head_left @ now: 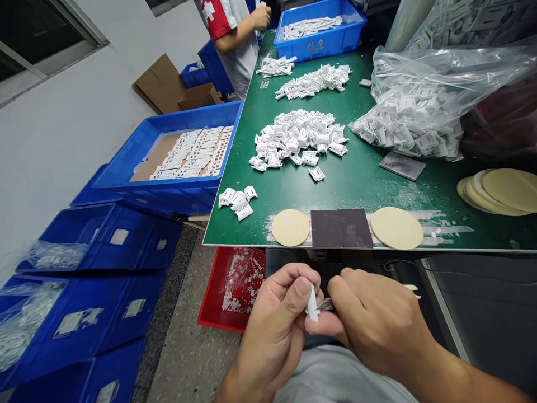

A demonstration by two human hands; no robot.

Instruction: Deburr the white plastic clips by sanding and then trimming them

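Note:
My left hand (279, 324) pinches a small white plastic part (312, 305) between thumb and fingers, in front of the table's near edge. Closed around a metal-tipped hand tool (325, 304), my right hand (377, 319) brings its tip up against the part. Most of the tool is hidden by the fingers, so its exact kind cannot be made out; a pale end shows behind the hand. On the green table (361, 168) lies a large pile of white plastic parts (300, 137), with a small group of similar parts (238, 201) at the left edge.
Pale discs (290, 228) and a dark pad (342, 228) line the near edge. A clear bag of parts (413, 112) stands right. Below is a red bin (224, 313); blue crates (168, 190) stand left. A co-worker (235, 39) stands beyond, near a blue bin (321, 50).

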